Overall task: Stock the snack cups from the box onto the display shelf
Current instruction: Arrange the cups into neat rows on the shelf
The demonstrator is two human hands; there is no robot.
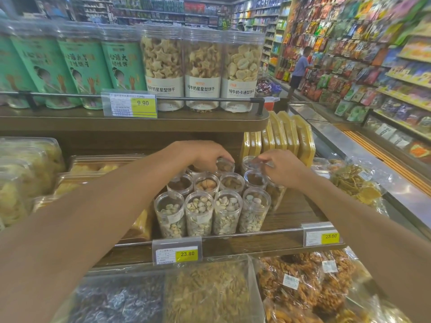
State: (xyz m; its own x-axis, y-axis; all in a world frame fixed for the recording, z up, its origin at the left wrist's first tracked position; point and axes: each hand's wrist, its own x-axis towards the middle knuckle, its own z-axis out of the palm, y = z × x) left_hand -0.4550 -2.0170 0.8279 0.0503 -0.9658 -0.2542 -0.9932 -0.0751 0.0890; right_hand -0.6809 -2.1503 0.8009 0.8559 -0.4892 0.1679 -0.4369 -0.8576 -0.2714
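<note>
Near edge of the brown wooden display shelf [292, 213]: four clear plastic pistachio cups [199, 213] upright in a row, touching. Behind them, left hand [205, 155] has fingers curled round the lid of a back-row cup [225, 166]. Right hand [285, 170] pinches the rim of the neighbouring clear cup [249, 162], just before yellow flat packs [289, 134].

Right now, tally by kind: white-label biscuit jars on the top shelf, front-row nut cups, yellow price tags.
white-label biscuit jars: 3
front-row nut cups: 4
yellow price tags: 3
Total: 10
</note>
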